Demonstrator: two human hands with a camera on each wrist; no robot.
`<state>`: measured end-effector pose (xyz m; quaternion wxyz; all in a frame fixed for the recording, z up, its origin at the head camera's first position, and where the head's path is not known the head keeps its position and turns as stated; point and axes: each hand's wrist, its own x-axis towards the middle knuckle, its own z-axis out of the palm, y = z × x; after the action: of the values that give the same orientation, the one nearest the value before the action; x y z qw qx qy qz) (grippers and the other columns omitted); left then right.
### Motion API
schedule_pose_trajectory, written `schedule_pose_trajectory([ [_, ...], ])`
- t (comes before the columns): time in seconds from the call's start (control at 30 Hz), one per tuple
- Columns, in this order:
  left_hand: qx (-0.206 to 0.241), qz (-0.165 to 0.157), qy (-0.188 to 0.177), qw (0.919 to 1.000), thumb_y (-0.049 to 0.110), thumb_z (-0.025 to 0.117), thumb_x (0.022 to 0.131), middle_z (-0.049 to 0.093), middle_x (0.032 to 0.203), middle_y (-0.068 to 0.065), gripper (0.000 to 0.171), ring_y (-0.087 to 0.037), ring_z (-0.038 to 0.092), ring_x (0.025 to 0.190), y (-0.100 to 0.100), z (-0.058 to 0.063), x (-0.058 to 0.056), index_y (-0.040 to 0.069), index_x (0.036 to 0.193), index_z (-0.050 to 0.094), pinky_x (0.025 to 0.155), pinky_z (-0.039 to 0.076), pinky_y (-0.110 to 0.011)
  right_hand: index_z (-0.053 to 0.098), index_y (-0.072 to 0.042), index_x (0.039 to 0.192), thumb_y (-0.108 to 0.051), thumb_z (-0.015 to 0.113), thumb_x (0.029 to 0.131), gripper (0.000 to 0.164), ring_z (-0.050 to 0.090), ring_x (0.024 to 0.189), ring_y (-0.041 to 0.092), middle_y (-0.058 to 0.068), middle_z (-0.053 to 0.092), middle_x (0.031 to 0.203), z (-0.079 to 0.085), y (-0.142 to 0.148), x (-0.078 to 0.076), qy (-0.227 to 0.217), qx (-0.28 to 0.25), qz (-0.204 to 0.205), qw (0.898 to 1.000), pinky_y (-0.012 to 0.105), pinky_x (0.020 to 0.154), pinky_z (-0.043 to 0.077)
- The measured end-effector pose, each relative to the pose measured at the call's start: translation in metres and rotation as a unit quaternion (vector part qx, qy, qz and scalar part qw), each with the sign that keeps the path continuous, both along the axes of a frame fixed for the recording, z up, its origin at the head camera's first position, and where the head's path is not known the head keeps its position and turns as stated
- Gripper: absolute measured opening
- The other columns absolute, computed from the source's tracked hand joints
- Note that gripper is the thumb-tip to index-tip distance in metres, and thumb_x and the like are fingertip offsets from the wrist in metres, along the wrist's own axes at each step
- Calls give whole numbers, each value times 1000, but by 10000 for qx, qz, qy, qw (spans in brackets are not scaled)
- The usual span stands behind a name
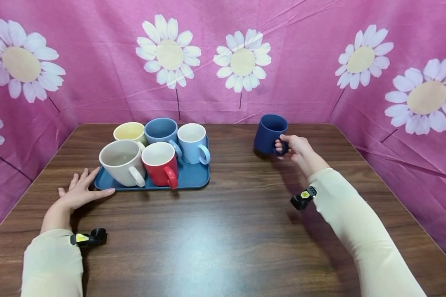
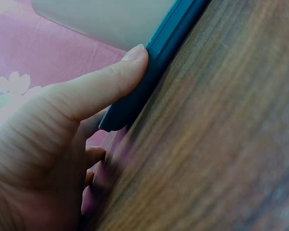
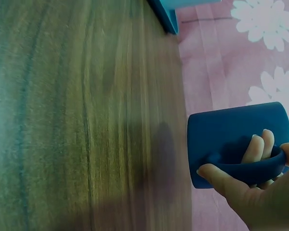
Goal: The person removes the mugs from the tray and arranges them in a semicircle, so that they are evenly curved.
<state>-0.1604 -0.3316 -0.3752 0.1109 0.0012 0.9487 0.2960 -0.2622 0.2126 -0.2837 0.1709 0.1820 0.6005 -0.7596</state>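
- The dark blue mug (image 1: pixel 265 138) is upright at the back right of the wooden table (image 1: pixel 238 222); whether its base touches the wood I cannot tell.
- The right hand (image 1: pixel 299 152) grips its handle, fingers curled through the loop and thumb pressed along it.
- Well to the left lies the blue tray (image 1: pixel 194 178), with the red mug (image 1: pixel 159 168) and large off-white mug (image 1: pixel 120 168) in front, and the yellow mug (image 1: pixel 129 132), mid-blue mug (image 1: pixel 160 131) and light blue mug (image 1: pixel 190 147) behind.
- The left hand (image 1: pixel 82 193) lies spread at the tray's near left corner, its straight thumb touching the rim.
- Behind hangs pink cloth (image 1: pixel 301 78) with white flowers.
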Motion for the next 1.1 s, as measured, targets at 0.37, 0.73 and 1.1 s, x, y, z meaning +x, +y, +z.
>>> schedule_pose_trajectory([
  [0.37, 5, 35, -4, 10000, 49, 56, 77, -15, 133, -32, 95, -45, -26, 116, 0, 0, 2, 9, 138, -4, 71, -16, -71, 54, -2, 65, -14, 41, 91, 32, 51, 44, 11, 3, 54, 54, -7, 2, -20, -73, -31, -453, 9989, 37, 55, 44],
  [0.73, 17, 40, -11, 10000, 50, 56, 76, -15, 134, -30, 96, -44, -26, 116, 1, 0, 0, 9, 138, -4, 71, -15, -71, 53, -2, 60, -14, 40, 90, 35, 50, 39, 11, 3, 52, 46, -11, 2, -38, -252, -82, -1083, 9938, 45, 95, 21],
  [1.1, -2, 59, 7, 10000, 50, 56, 76, -14, 134, -31, 96, -45, -25, 116, 0, 1, 1, 9, 138, -3, 71, -15, -71, 50, -2, 76, -12, 43, 89, 18, 52, 39, 11, 3, 54, 47, -14, 5, -48, -63, 14, -1576, 9875, 48, 96, 20],
])
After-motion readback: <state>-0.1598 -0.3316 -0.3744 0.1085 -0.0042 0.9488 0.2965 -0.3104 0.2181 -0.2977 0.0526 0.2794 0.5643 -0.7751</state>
